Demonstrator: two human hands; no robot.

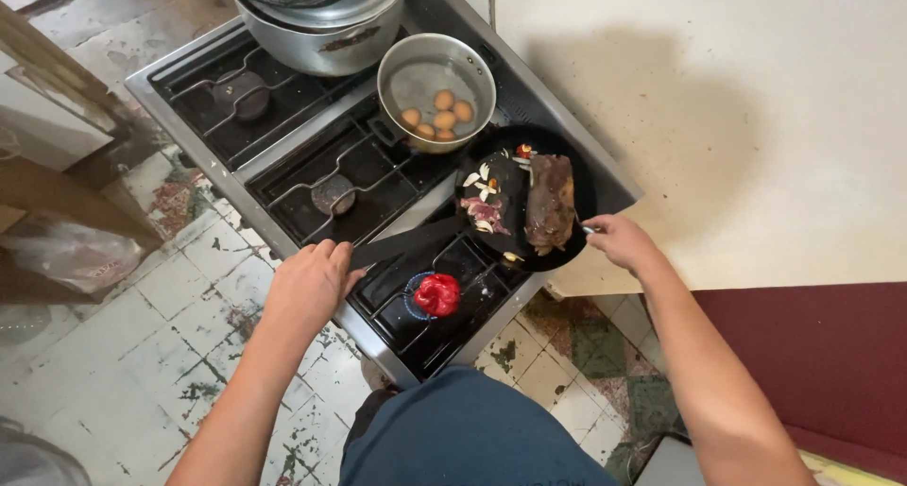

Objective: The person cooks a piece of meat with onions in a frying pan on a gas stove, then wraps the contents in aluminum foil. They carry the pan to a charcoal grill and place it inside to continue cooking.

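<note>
My left hand (pixel 310 280) grips the long dark handle of a black frying pan (pixel 576 245), which is lifted and tilted above the gas stove (pixel 283 155). In the pan lie a brown slab of meat (pixel 551 203), sliced red onion, garlic pieces and a bit of red chilli. My right hand (pixel 619 240) is at the pan's right rim, holding a thin metal utensil (pixel 587 228) whose tip reaches toward the meat. A red pepper (pixel 436 294) sits directly on a lit front burner with blue flame.
A small metal pot (pixel 436 53) with several brown eggs in water stands on a back burner. A large covered metal pot (pixel 321 23) sits behind it. A cream wall is to the right, worn tiled floor to the left, wooden furniture at far left.
</note>
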